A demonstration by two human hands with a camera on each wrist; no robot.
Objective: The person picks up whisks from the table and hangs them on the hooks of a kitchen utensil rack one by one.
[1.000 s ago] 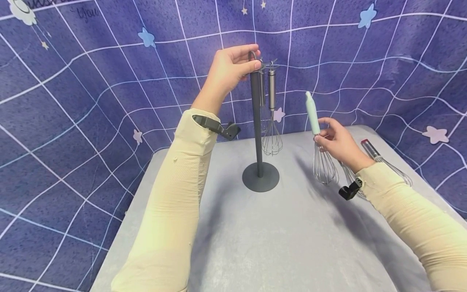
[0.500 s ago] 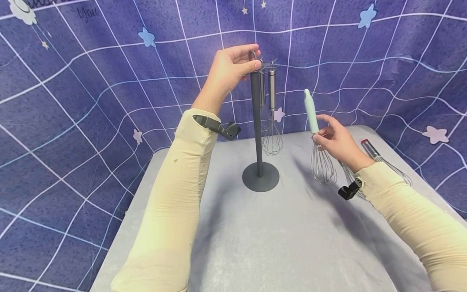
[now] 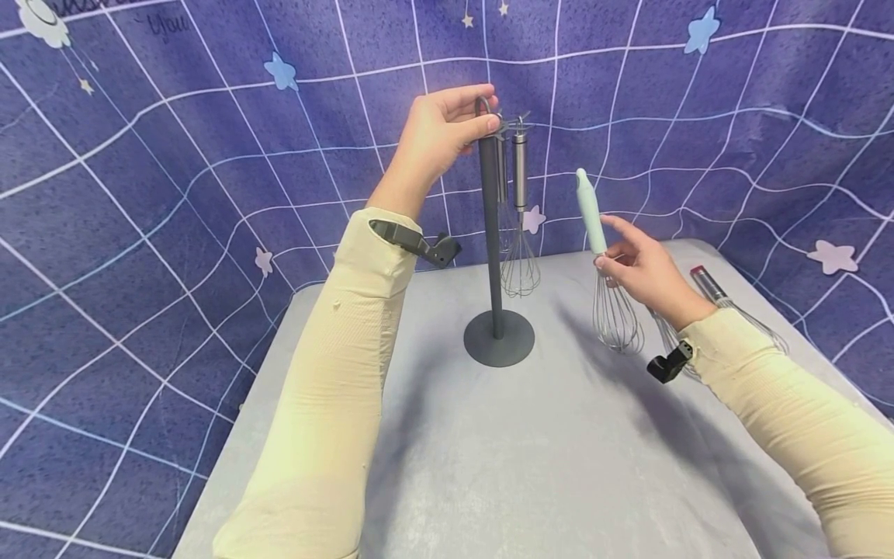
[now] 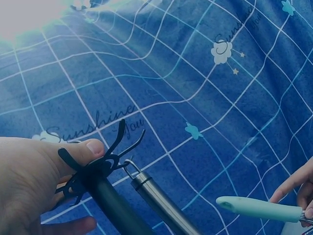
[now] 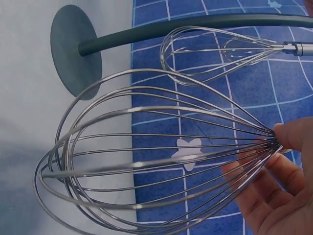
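In the head view my left hand (image 3: pixel 443 128) grips the top of a dark grey utensil stand (image 3: pixel 492 241), which is upright on its round base. The left wrist view shows the thumb and fingers around its crown of hooks (image 4: pixel 100 169). A steel-handled whisk (image 3: pixel 520 172) hangs from one hook; the handle of another hanging whisk (image 3: pixel 501 172) is partly hidden by the pole. To the right of the stand, my right hand (image 3: pixel 646 268) pinches a mint-handled whisk (image 3: pixel 590 213) just below its handle, handle up and leaning left. Its wire loops (image 5: pixel 139 165) spread across the right wrist view.
On the grey table (image 3: pixel 559 466), a whisk with a red-ended handle (image 3: pixel 711 286) lies at the right edge. Wires of another whisk (image 3: pixel 665 330) show partly behind the right wrist. A blue-purple patterned curtain (image 3: pixel 209 116) stands behind and along the sides.
The mint-handled whisk has shifted slightly left, its handle end tipping further left, with my right hand moving a little along with it. My left hand and the stand stay put.
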